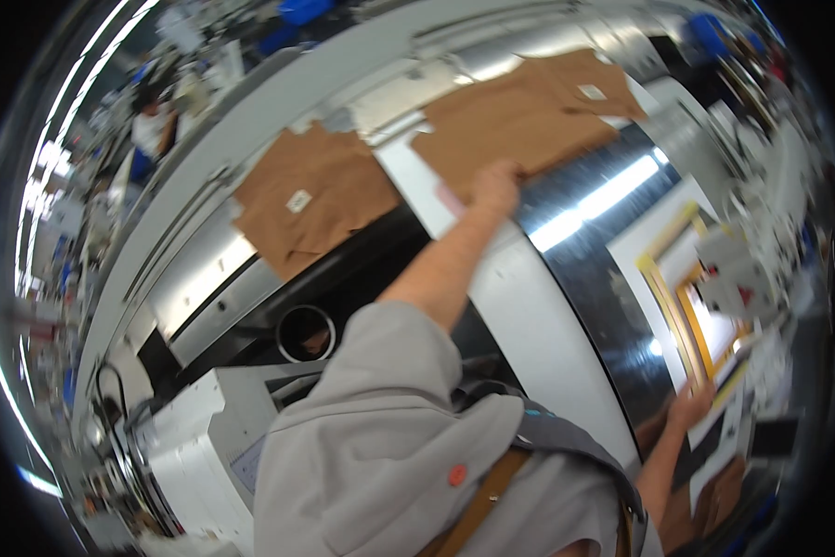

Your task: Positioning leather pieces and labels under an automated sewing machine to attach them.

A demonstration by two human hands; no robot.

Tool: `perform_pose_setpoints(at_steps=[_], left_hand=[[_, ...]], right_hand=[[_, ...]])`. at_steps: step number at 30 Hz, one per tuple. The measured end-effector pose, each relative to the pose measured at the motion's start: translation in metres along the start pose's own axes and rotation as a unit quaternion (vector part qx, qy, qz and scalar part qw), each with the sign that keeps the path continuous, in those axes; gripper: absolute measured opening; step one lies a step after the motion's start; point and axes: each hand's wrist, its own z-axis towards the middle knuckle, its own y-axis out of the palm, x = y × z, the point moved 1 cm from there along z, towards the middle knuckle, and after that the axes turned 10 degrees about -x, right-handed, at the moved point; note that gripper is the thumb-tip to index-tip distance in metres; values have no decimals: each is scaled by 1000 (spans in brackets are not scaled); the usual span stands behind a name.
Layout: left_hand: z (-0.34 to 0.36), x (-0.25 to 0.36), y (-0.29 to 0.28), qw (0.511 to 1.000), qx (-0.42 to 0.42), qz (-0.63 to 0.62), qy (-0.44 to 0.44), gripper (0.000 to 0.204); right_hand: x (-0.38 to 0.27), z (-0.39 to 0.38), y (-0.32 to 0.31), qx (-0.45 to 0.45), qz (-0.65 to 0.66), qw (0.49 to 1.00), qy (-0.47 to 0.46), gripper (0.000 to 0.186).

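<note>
My left hand (497, 187) reaches across to the lower edge of a brown cloth piece (505, 125) that carries a small pale label. Blur hides whether its fingers grip the cloth. By the wrist shows a bit of pink (449, 199). Lower right, my right hand (692, 404) closes on the near end of a flat white template frame (663, 306) edged in yellow and orange. Under that frame lies a shiny dark metal plate (584, 269). Left of my arm, a second brown cloth piece (310, 200), also labelled, drapes over a metal ledge.
A white machine housing (199, 446) stands at the lower left, beside a round metal-rimmed opening (306, 334). A pale machine head (737, 274) overhangs the template. More brown cloth (719, 492) lies lower right. At the far left a person (153, 125) sits among other work tables.
</note>
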Motion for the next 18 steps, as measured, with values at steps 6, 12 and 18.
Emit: perform_pose_setpoints(at_steps=[6,12,18], left_hand=[[-78,6,-2,992,-39,89,85,54],[-185,-30,-36,962,-188,190,56,72],[-200,-23,-41,949,-244,201,19,73]], right_hand=[[18,9,14,16,-173,983,61,70],[34,12,39,169,-231,957,-44,72],[38,17,47,180,-220,958,-46,72]])
